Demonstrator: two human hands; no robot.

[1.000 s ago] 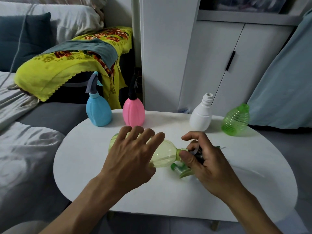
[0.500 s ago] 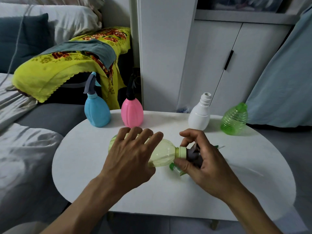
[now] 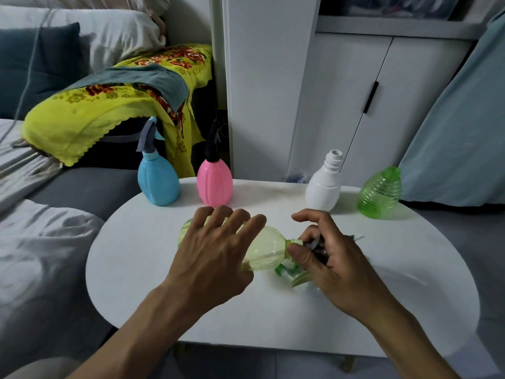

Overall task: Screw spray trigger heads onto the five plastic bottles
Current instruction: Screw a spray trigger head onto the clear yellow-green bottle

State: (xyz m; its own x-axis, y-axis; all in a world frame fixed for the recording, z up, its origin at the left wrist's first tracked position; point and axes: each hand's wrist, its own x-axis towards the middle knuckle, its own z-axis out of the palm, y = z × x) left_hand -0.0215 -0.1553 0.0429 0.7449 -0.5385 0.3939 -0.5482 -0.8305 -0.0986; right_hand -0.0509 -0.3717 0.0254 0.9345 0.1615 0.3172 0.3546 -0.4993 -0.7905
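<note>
A pale yellow-green bottle [image 3: 266, 248] lies on its side on the white oval table [image 3: 136, 269], neck pointing right. My left hand [image 3: 216, 255] presses down on its body with spread fingers. My right hand [image 3: 325, 255] is closed around a dark spray trigger head [image 3: 318, 247] at the bottle's neck. Under that hand lies a green-and-clear trigger head [image 3: 287, 272]. At the back stand a blue bottle [image 3: 158, 181] and a pink bottle [image 3: 214, 183], both with trigger heads on. A white bottle [image 3: 323, 187] and a ribbed green bottle [image 3: 379, 194] have open necks.
A grey sofa with a yellow floral cloth [image 3: 109, 105] sits left of the table. White cupboard doors [image 3: 369, 99] stand behind it. A light blue cushion [image 3: 459, 132] leans at the right.
My right hand has turned on the trigger head at the neck, its fingers shifting around it. The left hand stays pressed on the bottle.
</note>
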